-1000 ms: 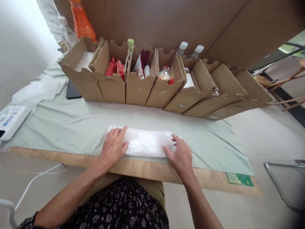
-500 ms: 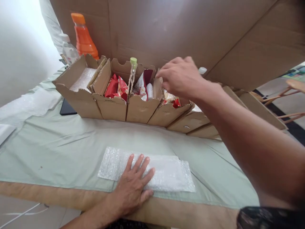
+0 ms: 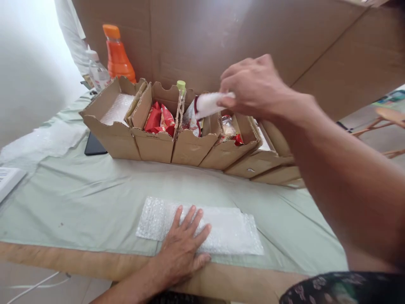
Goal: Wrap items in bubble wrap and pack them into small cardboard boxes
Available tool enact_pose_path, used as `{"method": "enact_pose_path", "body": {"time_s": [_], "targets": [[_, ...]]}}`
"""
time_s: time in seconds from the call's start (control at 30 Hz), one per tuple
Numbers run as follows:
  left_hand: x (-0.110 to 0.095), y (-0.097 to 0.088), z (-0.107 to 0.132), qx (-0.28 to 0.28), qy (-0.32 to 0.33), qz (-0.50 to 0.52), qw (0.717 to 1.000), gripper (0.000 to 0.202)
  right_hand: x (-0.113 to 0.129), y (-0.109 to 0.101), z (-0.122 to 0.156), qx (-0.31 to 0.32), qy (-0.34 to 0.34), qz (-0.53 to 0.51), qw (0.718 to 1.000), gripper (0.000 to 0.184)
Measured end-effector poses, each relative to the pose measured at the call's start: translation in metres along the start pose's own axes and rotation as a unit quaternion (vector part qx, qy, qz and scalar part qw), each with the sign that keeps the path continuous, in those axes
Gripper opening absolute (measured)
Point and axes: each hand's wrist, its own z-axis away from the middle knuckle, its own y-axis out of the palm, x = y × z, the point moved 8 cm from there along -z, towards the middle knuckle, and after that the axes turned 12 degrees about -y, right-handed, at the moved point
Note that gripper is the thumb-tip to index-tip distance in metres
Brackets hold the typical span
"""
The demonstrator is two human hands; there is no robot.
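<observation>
My left hand [image 3: 186,245] lies flat with spread fingers on a folded sheet of bubble wrap [image 3: 232,230] near the table's front edge. Above the row of cardboard boxes, my right hand [image 3: 253,86] grips a white roll-shaped item [image 3: 209,104], blurred by motion; its exact kind is unclear. Below that item is an open cardboard box [image 3: 194,150] holding a white and dark red packet [image 3: 191,120]. Red packets [image 3: 160,119] sit in the box to its left. The box on its right contains a clear and red packet [image 3: 228,126].
An orange bottle [image 3: 119,57] and a clear bottle [image 3: 98,71] stand behind the leftmost box. Loose bubble wrap [image 3: 41,141], a dark flat object [image 3: 94,145] and a white box [image 3: 9,181] lie at the left. A tall cardboard panel [image 3: 196,42] rises behind the row.
My right hand has taken hold of the white roll-shaped item and lifted it out of the third box. The left hand remains flat on the bubble wrap.
</observation>
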Motion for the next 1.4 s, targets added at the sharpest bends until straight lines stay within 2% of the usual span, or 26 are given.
{"method": "enact_pose_path", "body": {"time_s": [0.07, 0.1, 0.13, 0.17, 0.23, 0.33, 0.37, 0.43, 0.5, 0.53, 0.63, 0.7, 0.77, 0.83, 0.87, 0.9, 0.93, 1.0, 1.07, 1.1, 1.13, 1.17, 1.23, 1.27, 1.33, 1.4], "targets": [[0.000, -0.016, 0.003, -0.066, -0.008, 0.069, 0.995, 0.068, 0.000, -0.039, 0.052, -0.084, 0.051, -0.098, 0.990, 0.027], [0.002, -0.026, 0.005, -0.100, -0.023, 0.123, 0.987, 0.071, 0.006, -0.047, 0.079, -0.110, 0.062, -0.172, 0.977, 0.029], [0.006, -0.035, 0.008, -0.122, -0.047, 0.191, 0.973, 0.074, 0.016, -0.047, 0.106, -0.132, 0.067, -0.272, 0.951, 0.029], [0.009, -0.043, 0.010, -0.129, -0.073, 0.270, 0.951, 0.076, 0.029, -0.041, 0.131, -0.150, 0.069, -0.374, 0.913, 0.032], [0.012, -0.052, 0.012, -0.109, -0.114, 0.443, 0.883, 0.085, 0.063, -0.012, 0.175, -0.142, 0.099, -0.545, 0.820, 0.036], [-0.003, -0.053, 0.013, -0.024, -0.127, 0.631, 0.765, 0.105, 0.120, 0.044, 0.226, -0.118, 0.181, -0.695, 0.686, 0.039], [-0.008, -0.051, 0.013, 0.001, -0.138, 0.661, 0.737, 0.100, 0.139, 0.060, 0.237, -0.111, 0.204, -0.724, 0.650, 0.041], [-0.012, -0.042, 0.017, 0.030, -0.191, 0.678, 0.710, 0.070, 0.169, 0.086, 0.255, -0.101, 0.238, -0.753, 0.605, 0.044], [-0.008, -0.034, 0.023, 0.017, -0.249, 0.669, 0.700, 0.045, 0.185, 0.103, 0.266, -0.113, 0.266, -0.747, 0.599, 0.044], [-0.006, -0.032, 0.026, 0.009, -0.266, 0.665, 0.697, 0.040, 0.186, 0.106, 0.271, -0.135, 0.280, -0.728, 0.611, 0.044], [-0.004, -0.033, 0.030, 0.004, -0.263, 0.673, 0.691, 0.037, 0.182, 0.100, 0.284, -0.211, 0.299, -0.628, 0.687, 0.042], [-0.007, -0.036, 0.033, 0.012, -0.244, 0.672, 0.699, 0.038, 0.190, 0.091, 0.282, -0.205, 0.259, -0.608, 0.722, 0.045], [-0.010, -0.038, 0.036, 0.022, -0.224, 0.658, 0.718, 0.039, 0.209, 0.086, 0.274, -0.153, 0.200, -0.637, 0.728, 0.063], [-0.014, -0.042, 0.038, 0.033, -0.184, 0.631, 0.753, 0.041, 0.224, 0.084, 0.267, -0.110, 0.166, -0.653, 0.730, 0.093], [-0.017, -0.045, 0.039, 0.032, -0.156, 0.611, 0.775, 0.043, 0.225, 0.083, 0.264, -0.108, 0.169, -0.650, 0.733, 0.100], [-0.018, -0.048, 0.040, 0.026, -0.130, 0.582, 0.802, 0.044, 0.223, 0.082, 0.261, -0.118, 0.179, -0.646, 0.733, 0.096], [-0.017, -0.054, 0.040, 0.000, -0.114, 0.542, 0.833, 0.042, 0.218, 0.081, 0.259, -0.133, 0.194, -0.647, 0.726, 0.082], [-0.006, -0.072, 0.041, -0.118, -0.117, 0.434, 0.885, 0.038, 0.203, 0.080, 0.256, -0.167, 0.230, -0.656, 0.700, 0.047], [0.010, -0.091, 0.044, -0.244, -0.169, 0.333, 0.895, 0.054, 0.186, 0.077, 0.257, -0.195, 0.262, -0.664, 0.673, 0.032], [0.018, -0.095, 0.044, -0.274, -0.201, 0.316, 0.886, 0.068, 0.180, 0.075, 0.258, -0.206, 0.272, -0.669, 0.660, 0.031], [0.027, -0.094, 0.041, -0.272, -0.230, 0.329, 0.875, 0.082, 0.174, 0.072, 0.260, -0.218, 0.280, -0.676, 0.646, 0.030], [0.033, -0.089, 0.036, -0.238, -0.252, 0.366, 0.864, 0.094, 0.170, 0.068, 0.261, -0.232, 0.284, -0.685, 0.630, 0.030], [0.038, -0.072, 0.026, -0.131, -0.266, 0.474, 0.829, 0.106, 0.164, 0.062, 0.264, -0.255, 0.288, -0.706, 0.595, 0.031], [0.036, -0.065, 0.022, -0.075, -0.259, 0.523, 0.809, 0.104, 0.161, 0.061, 0.266, -0.269, 0.293, -0.711, 0.580, 0.033], [0.029, -0.057, 0.019, 0.013, -0.247, 0.581, 0.775, 0.083, 0.151, 0.062, 0.277, -0.308, 0.323, -0.701, 0.556, 0.033], [0.026, -0.057, 0.020, 0.062, -0.244, 0.596, 0.763, 0.050, 0.138, 0.069, 0.296, -0.370, 0.379, -0.656, 0.538, 0.025]]}}
